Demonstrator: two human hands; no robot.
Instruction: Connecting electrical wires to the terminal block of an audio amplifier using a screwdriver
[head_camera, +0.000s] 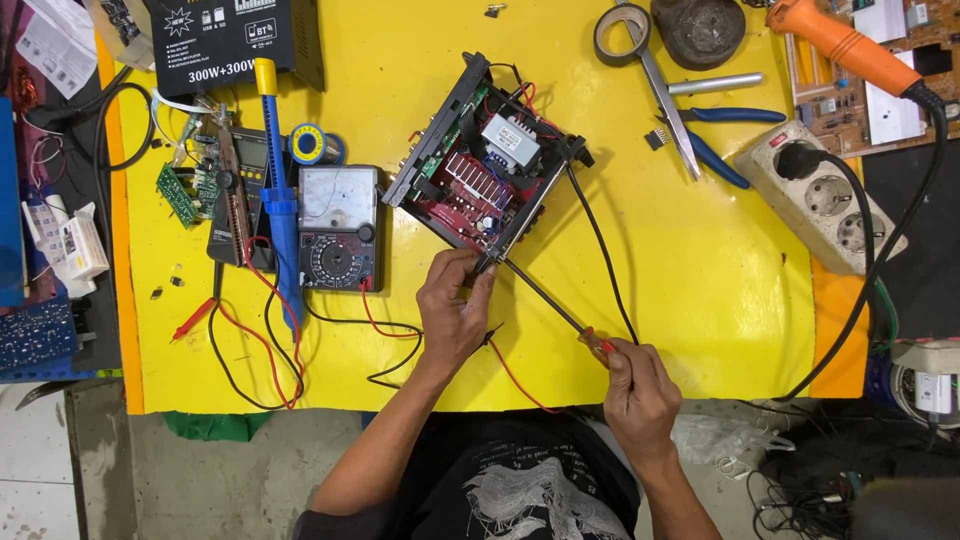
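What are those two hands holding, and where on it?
The right hand grips a long screwdriver by its red handle end. The left hand pinches the shaft near its tip, at the edge of the opened amplifier chassis.

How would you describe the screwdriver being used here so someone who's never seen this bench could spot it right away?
Start at the yellow mat and find the opened amplifier near its middle. From the amplifier's lower corner a long dark shaft slants down to the right: that is the screwdriver. Its red handle sits in the right hand, the left hand steadies its tip, and unlike the nearby black cable it is rigid and straight.
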